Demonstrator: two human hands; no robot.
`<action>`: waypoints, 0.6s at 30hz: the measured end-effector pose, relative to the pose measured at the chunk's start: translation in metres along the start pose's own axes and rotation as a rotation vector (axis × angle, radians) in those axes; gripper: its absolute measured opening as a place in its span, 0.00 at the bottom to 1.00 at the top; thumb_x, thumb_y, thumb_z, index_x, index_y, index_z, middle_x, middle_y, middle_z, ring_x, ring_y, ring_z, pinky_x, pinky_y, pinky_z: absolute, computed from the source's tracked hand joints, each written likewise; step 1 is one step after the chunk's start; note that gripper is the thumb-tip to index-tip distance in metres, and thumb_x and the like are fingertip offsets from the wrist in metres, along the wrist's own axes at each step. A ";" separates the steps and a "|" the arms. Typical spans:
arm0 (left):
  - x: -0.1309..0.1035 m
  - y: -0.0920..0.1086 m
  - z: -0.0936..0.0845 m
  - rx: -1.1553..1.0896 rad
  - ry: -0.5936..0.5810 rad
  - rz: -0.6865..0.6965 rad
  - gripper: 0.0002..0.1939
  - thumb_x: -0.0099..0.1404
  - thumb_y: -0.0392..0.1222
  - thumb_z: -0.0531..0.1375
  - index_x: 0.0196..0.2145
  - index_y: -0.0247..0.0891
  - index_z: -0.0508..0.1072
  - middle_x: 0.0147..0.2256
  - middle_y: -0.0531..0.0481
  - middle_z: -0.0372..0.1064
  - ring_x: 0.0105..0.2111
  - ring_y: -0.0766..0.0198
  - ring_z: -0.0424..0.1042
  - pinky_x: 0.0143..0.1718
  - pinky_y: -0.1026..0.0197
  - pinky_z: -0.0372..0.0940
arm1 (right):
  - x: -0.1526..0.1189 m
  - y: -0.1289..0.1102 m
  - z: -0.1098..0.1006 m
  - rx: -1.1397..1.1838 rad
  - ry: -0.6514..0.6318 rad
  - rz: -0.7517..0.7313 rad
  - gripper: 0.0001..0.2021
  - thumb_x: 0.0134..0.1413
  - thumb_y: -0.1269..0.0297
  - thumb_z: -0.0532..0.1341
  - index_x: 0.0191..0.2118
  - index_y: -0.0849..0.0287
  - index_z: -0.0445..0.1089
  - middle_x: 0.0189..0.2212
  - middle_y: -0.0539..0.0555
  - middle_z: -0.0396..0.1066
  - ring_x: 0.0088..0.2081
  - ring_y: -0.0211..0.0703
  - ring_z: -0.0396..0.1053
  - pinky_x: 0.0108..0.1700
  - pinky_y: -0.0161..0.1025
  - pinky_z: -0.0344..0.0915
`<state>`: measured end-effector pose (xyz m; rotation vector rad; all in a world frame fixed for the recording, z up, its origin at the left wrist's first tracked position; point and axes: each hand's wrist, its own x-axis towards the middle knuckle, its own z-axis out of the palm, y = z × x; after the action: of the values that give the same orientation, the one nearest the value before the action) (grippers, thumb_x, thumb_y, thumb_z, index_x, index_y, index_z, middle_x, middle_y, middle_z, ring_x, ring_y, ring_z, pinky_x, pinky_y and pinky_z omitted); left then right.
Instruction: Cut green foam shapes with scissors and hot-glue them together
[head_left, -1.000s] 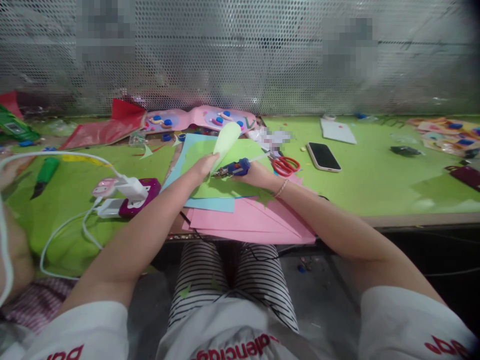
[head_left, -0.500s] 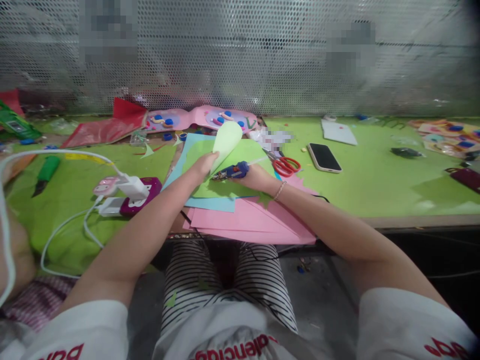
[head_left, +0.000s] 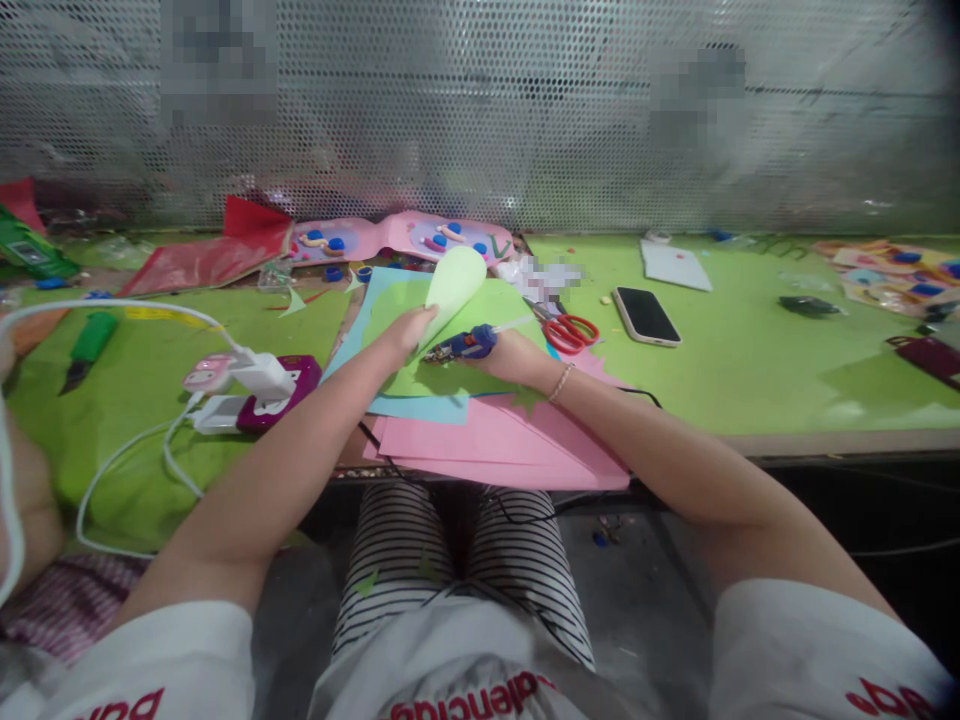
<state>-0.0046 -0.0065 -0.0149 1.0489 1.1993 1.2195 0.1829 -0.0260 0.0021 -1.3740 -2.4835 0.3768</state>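
Note:
My left hand (head_left: 412,332) is closed on a pale green paper piece (head_left: 459,282), rounded at its far end and narrowing toward the fingers. Wrapped round a blue glue gun (head_left: 474,343) is my right hand (head_left: 511,358). The gun's tip points left, close to the lower end of the pale piece, and a clear stick juts from its back. Under both hands lies a green sheet (head_left: 405,377) on a light blue sheet (head_left: 436,408). Pink sheets (head_left: 465,445) lie nearest the table's front edge.
Red-handled scissors (head_left: 570,333) and a phone (head_left: 646,315) lie to the right. On the left are a purple power strip (head_left: 300,378) with white cables and a green-handled cutter (head_left: 93,338). Pink decorated pieces (head_left: 450,238) lie behind. Another person's arm (head_left: 30,480) shows at far left.

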 end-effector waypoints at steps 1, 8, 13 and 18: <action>0.000 0.000 0.000 0.019 -0.011 0.000 0.18 0.55 0.49 0.62 0.39 0.35 0.77 0.44 0.44 0.76 0.55 0.50 0.67 0.58 0.51 0.57 | 0.000 0.001 0.000 -0.013 0.003 0.008 0.14 0.54 0.53 0.60 0.35 0.60 0.71 0.29 0.56 0.73 0.30 0.41 0.69 0.30 0.35 0.57; 0.000 0.000 0.000 0.073 -0.026 0.026 0.19 0.57 0.50 0.60 0.40 0.33 0.77 0.43 0.43 0.77 0.52 0.51 0.69 0.57 0.53 0.58 | 0.004 0.007 -0.002 0.139 0.020 -0.034 0.09 0.49 0.62 0.62 0.34 0.62 0.70 0.29 0.54 0.73 0.29 0.39 0.67 0.31 0.33 0.58; 0.001 -0.001 0.000 0.070 -0.026 0.012 0.21 0.56 0.52 0.61 0.42 0.35 0.77 0.41 0.45 0.77 0.52 0.50 0.69 0.56 0.53 0.60 | 0.006 0.006 -0.005 0.204 -0.002 0.055 0.09 0.46 0.63 0.63 0.33 0.63 0.69 0.25 0.51 0.71 0.26 0.37 0.63 0.28 0.33 0.57; 0.000 -0.001 0.000 0.046 -0.024 0.008 0.24 0.53 0.54 0.63 0.42 0.34 0.76 0.43 0.44 0.77 0.53 0.49 0.68 0.57 0.52 0.59 | 0.005 0.004 -0.002 0.145 0.018 0.071 0.12 0.48 0.58 0.63 0.34 0.62 0.69 0.27 0.54 0.72 0.27 0.39 0.66 0.28 0.34 0.57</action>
<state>-0.0046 -0.0063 -0.0161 1.1005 1.2106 1.1868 0.1843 -0.0193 0.0031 -1.4029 -2.3472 0.5464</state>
